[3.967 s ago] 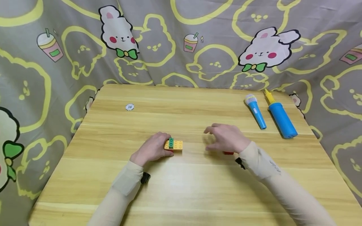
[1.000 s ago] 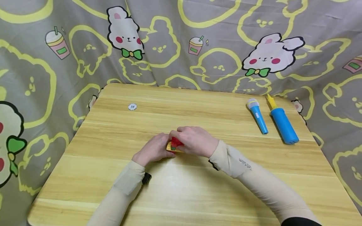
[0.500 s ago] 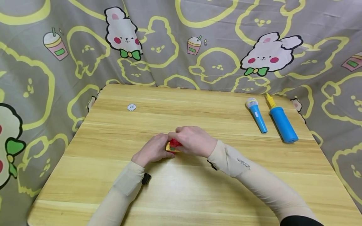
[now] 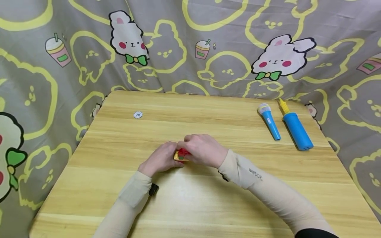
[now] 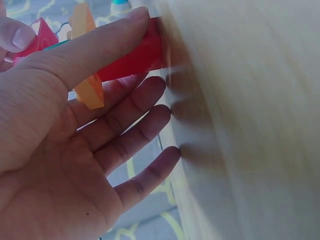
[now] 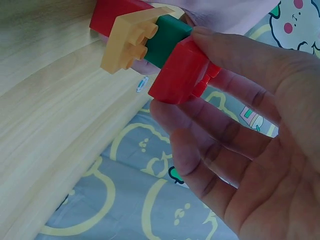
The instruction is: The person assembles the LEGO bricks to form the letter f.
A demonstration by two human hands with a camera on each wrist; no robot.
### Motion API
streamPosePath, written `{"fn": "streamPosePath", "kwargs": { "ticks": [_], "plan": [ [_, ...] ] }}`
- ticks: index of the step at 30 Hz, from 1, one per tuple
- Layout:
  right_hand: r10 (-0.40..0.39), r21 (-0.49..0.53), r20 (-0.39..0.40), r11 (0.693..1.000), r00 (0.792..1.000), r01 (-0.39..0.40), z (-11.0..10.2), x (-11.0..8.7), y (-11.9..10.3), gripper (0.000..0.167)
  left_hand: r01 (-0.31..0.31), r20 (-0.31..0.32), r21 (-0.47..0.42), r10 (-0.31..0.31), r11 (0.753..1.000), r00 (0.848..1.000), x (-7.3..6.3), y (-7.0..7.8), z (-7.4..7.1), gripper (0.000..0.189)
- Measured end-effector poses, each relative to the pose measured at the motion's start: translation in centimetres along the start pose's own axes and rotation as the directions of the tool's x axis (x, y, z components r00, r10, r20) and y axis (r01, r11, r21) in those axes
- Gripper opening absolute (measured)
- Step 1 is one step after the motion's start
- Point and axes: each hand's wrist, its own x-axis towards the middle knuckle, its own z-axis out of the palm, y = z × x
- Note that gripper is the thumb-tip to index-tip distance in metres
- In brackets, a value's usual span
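Note:
A small stack of toy building bricks stands on the table between both hands. Its lower red brick point(image 5: 134, 61) rests on the tabletop, with a wide yellow brick point(image 6: 122, 40) over it. Above that comes a green brick point(image 6: 168, 41), topped by an upper red brick point(image 6: 179, 74) that sits slightly angled against the green one. My left hand point(image 4: 160, 158) grips the lower red brick between thumb and fingers, its other fingertips at the tabletop. My right hand point(image 4: 205, 150) pinches the upper red brick with thumb and fingers, hiding part of the stack in the head view.
A white chip marked 10 point(image 4: 138, 114) lies toward the back left of the wooden table point(image 4: 190, 205). At the back right lie a blue toy microphone point(image 4: 269, 121) and a blue hand pump point(image 4: 297, 131) with a yellow nozzle. A patterned curtain point(image 4: 166, 43) hangs behind the table.
My right hand came from the right, where a red brick lay by it, to the stack, and that red brick is now atop the green one. My left hand stays at the stack.

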Motion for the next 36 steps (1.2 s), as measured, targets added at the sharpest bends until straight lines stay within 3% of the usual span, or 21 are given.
{"fn": "streamPosePath", "kwargs": {
  "ticks": [10, 36],
  "plan": [
    [0.008, -0.014, -0.023, 1.000, 1.000, -0.008, 0.59, -0.28, -0.19, 0.012, 0.031, 0.004, -0.015, -0.031, 0.999, 1.000, -0.21, -0.02, 0.43, 0.040],
    [0.006, -0.113, 0.000, 0.994, 1.000, -0.006, 0.30, -0.03, -0.22, 0.010, -0.009, 0.018, 0.010, 0.009, 1.000, 1.000, 0.08, 0.07, -0.04, 0.033]
  ]
}}
